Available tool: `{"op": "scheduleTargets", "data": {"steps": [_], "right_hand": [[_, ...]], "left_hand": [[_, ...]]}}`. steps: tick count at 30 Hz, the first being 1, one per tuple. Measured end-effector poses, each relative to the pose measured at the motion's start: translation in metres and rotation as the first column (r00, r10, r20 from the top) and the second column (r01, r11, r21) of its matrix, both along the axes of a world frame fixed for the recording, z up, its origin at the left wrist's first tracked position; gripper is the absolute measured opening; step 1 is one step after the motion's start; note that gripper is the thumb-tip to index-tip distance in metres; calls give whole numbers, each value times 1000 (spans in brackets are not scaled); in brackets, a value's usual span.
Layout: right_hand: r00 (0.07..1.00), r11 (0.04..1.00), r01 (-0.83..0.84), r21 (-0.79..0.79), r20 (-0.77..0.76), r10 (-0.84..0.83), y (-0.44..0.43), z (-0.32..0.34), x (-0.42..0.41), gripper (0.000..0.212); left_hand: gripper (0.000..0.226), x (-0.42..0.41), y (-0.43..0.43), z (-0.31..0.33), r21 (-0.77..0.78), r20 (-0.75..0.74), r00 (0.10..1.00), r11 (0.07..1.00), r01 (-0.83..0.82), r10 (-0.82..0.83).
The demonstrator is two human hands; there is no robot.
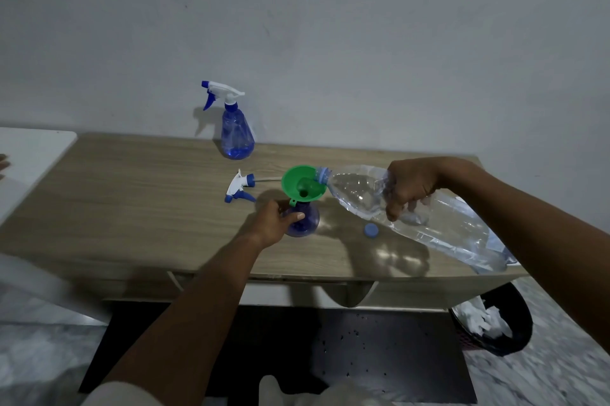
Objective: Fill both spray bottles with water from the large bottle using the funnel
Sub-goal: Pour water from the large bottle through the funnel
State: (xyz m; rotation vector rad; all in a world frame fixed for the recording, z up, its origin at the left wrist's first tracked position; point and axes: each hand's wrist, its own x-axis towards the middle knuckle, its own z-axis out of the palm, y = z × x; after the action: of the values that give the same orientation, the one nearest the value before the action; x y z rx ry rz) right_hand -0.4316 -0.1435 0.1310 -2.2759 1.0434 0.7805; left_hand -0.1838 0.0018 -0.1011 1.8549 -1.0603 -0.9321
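L hand (275, 222): fingers and thumb curled round the body of the open spray bottle (308, 222), thumb lying across its near side. Fingertips on the far side are hidden. Bottle stands upright on the table (132, 200).

Green funnel (302, 186) sits in that bottle's neck, directly above the L fingers. Its small tab hangs just above the L thumb.

R hand (411, 187): clamped over the large bottle (356, 191) from above, approx. mid-body. Thumb is on the near side, the other fingers are curled over the top, close together. Plastic looks crumpled under them.

Large bottle is tilted: neck points down and to the left of the R fingers, mouth at the funnel's right rim. Its base is up and to the right, past the R wrist and out over the table edge. Clear water inside, lying along the lower side. Can't tell whether a stream is running into the funnel.

Blue cap (371, 230) lies flat on the table just below the R thumb, between the two hands, touching neither.

Loose spray head (240, 187) w/ tube lies on its side, just left of and beyond the L fingers. Tube runs toward the funnel's left rim.

2nd spray bottle (237, 131), head on, stands upright at the back by the wall, well beyond the L fingers. Fill level unclear.

Bin (515, 336) w/ white paper stands on the floor, below the R forearm.
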Motion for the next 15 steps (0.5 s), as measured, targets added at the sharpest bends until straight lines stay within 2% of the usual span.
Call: {"op": "scheduleTargets", "data": {"steps": [10, 15], "right_hand": [[1000, 1000, -6, 4, -19, 6, 3, 3, 1, 16], [999, 1000, 3, 2, -32, -3, 3, 3, 1, 16]], "left_hand": [[50, -7, 3, 10, -1, -4, 1000, 1000, -17, 17], [56, -7, 5, 11, 24, -4, 1000, 1000, -15, 15]]}}
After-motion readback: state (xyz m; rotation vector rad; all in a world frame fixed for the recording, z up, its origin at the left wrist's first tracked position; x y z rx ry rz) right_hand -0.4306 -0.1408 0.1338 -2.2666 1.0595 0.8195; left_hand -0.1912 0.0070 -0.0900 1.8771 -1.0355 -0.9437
